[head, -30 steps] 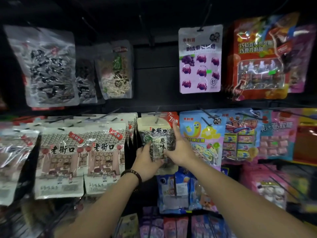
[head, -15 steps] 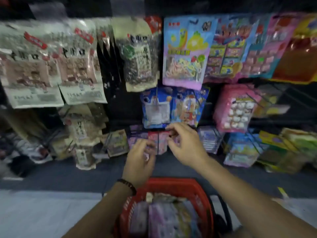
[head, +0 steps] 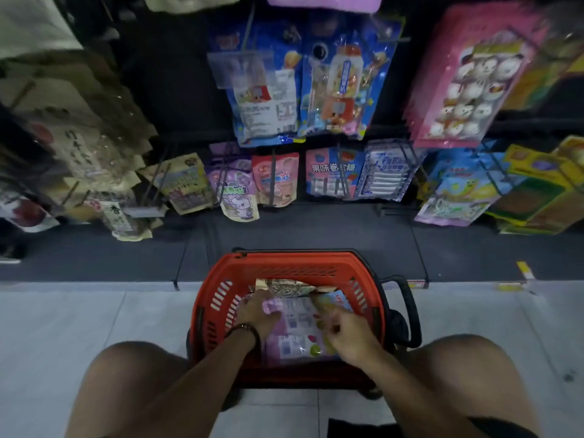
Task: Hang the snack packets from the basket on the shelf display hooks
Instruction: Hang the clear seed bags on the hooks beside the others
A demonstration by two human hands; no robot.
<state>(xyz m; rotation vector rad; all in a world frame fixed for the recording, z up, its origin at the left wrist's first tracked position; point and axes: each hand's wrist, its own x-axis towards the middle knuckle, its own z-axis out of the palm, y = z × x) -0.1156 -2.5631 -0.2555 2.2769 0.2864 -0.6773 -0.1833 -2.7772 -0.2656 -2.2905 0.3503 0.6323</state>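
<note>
A red basket stands on the floor between my knees, below the shelf. Several snack packets lie in it: pink and white ones on top, and a brownish seed packet at the far end. Both my hands are inside the basket. My left hand, with a dark bracelet on the wrist, grips the upper left corner of the top pink packet. My right hand lies on the packets' right side with curled fingers; whether it pinches anything is unclear. The display hooks carry hanging packets.
Blue packets and a pink marshmallow stack hang above the lowest row. Brown paper packets hang at the left, yellow and green ones at the right. A dark base plinth meets the pale tiled floor.
My hands left the seed packet hanging on its hook and came down into the basket. The view dropped from the upper shelf rows to the basket and floor.
</note>
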